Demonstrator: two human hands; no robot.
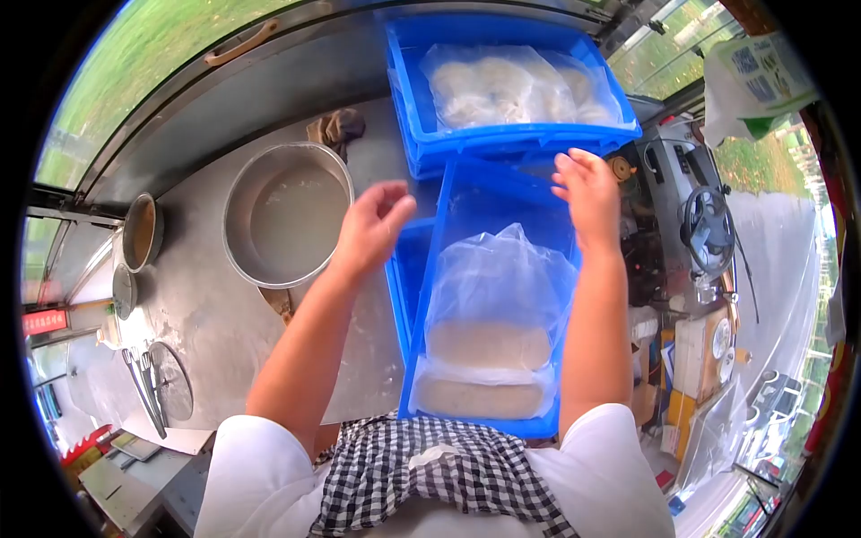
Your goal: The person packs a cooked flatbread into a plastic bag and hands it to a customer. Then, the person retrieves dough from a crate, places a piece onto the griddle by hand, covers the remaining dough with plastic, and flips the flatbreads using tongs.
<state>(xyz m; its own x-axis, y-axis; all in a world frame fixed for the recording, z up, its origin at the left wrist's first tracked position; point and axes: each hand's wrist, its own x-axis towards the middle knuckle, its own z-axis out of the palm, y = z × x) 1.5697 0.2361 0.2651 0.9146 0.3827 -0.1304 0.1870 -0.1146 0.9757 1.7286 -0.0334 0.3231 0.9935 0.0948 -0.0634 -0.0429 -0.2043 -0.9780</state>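
My left hand (375,224) hovers between a wide metal basin (235,235) of cloudy liquid and the lower blue crate (429,296). Its thumb stands apart from the fingers, with nothing held. Over the right side of that crate is my right hand (589,193), fingers loosely bent and apart, holding nothing. Inside the crate lie two pale, dough-like slabs (489,345), one nearer me than the other. Clear plastic sheeting (493,278) covers them and peaks upward between my hands. Neither hand touches the plastic.
Farther back, an upper blue crate (516,139) holds plastic-covered pale lumps (502,85). On the metal table (350,377) are a crumpled brown cloth (337,127), a round dark disc (170,381) and long metal tools (143,394). A steering wheel (707,231) is at right.
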